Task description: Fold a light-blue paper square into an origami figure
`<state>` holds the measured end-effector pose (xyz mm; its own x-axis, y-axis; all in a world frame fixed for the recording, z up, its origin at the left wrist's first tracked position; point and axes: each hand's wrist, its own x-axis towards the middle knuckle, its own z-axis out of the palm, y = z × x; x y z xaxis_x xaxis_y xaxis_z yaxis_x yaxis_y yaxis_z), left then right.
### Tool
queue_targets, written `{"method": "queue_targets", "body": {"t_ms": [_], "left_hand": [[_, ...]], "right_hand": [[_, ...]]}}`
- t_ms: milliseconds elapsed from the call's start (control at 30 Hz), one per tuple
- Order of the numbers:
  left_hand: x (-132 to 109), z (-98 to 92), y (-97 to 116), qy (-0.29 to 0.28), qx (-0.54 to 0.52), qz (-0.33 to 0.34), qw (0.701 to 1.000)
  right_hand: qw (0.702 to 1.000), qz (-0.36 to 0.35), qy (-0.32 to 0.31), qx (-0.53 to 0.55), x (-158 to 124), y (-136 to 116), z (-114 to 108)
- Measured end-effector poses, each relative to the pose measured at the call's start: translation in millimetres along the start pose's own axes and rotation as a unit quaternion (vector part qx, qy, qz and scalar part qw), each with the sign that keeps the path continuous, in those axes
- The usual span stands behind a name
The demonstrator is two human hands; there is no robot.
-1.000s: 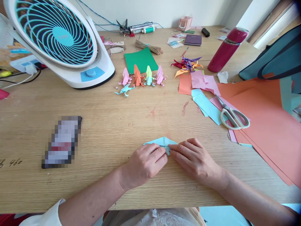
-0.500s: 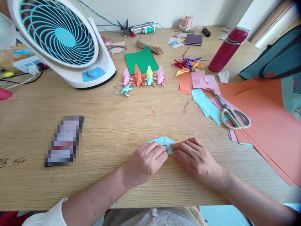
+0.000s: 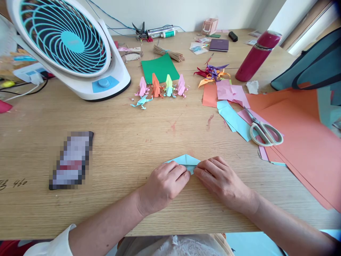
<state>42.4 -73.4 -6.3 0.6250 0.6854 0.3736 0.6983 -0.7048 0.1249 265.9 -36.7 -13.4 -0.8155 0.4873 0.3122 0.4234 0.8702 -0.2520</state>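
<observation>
A small piece of folded light-blue paper [image 3: 185, 159] lies on the wooden table in front of me, its peaked edge pointing away. My left hand [image 3: 167, 181] is closed on its left part, the fingers pressed together and covering it. At the right corner of the paper is my right hand [image 3: 222, 181], fingertips closed on the edge. The fingers hide the lower part of the paper. Farther back stand several folded paper figures in pink, orange [image 3: 156, 85] and green, with a blue one [image 3: 142, 102] before them.
A white fan [image 3: 106, 83] stands at the back left, above a blurred phone [image 3: 71, 160]. To the right lie scissors [image 3: 266, 133] on coloured paper sheets [image 3: 301, 124], with a red bottle [image 3: 257, 57] behind. A green sheet [image 3: 160, 67] lies beyond the figures.
My right fingertips have shifted slightly right along the blue paper, showing more of its right corner. My left hand is almost unmoved.
</observation>
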Motion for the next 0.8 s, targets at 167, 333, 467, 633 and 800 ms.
{"method": "queue_targets", "body": {"t_ms": [167,333,467,633,800], "left_hand": [[0.1,1.3,0.8,-0.010,-0.003,-0.002,1.000],[-0.4,3.9,-0.5,0.007,-0.024,-0.020,0.999],[0.2,2.6,-0.6,0.006,-0.034,-0.026,0.999],[1.9,2.3,-1.0,-0.004,-0.046,-0.042,0.998],[5.7,5.1,-2.4,-0.006,-0.107,-0.094,0.990]], "right_hand": [[1.000,0.008,0.004,0.002,2.0,-0.4,1.2],[1.000,0.016,0.017,0.004,2.5,-0.5,2.4],[0.999,0.030,0.024,0.014,2.2,-0.7,2.7],[0.998,0.043,0.030,0.019,3.5,-1.5,2.5],[0.997,0.063,0.029,0.032,4.9,-2.4,2.6]]}}
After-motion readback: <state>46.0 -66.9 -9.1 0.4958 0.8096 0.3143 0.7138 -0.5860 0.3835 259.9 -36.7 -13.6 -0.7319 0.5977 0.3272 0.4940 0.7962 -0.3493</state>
